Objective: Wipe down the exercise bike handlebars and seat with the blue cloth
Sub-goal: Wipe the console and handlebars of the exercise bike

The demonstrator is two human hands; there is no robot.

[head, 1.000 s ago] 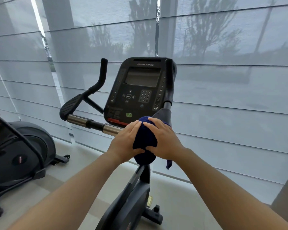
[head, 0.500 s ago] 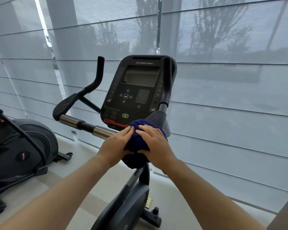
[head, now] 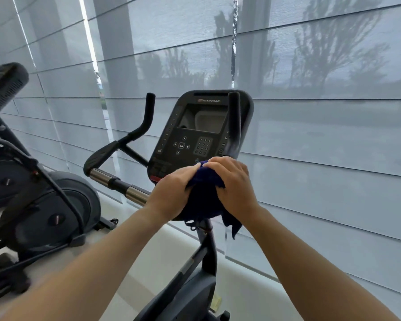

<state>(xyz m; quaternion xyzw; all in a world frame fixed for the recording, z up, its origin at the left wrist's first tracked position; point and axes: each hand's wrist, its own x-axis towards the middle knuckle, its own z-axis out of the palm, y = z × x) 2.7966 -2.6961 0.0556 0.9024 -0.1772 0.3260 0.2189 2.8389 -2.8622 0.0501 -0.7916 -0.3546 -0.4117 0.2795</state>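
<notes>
Both of a person's hands are clamped on a bunched dark blue cloth [head: 204, 195] at the centre of the frame, the left hand [head: 171, 193] and right hand [head: 235, 186] side by side with fingers curled over the wad and fingertips nearly meeting. The cloth sits on the middle of the exercise bike's black handlebars with chrome sleeves [head: 116, 181], just below the black console with grey screen and keypad [head: 195, 135]. A loose corner of the cloth dangles beneath the right wrist. The work appears to be in its handlebar stage, with the rubbing centred where the bars meet the post. The long left bar running toward centre left, the upright black left horn [head: 149, 110] and the upright black right horn [head: 233, 117] in front of the console stand apart from the cloth. Whether they have been cleaned cannot be told from their surfaces. The seat lies outside the frame, so that half of the job is best judged as outstanding. A dark grey cross-trainer [head: 56, 205] stands at the left edge. Pale grey translucent window blinds [head: 322, 170] fill the background, with tree shapes showing through at upper right.
</notes>
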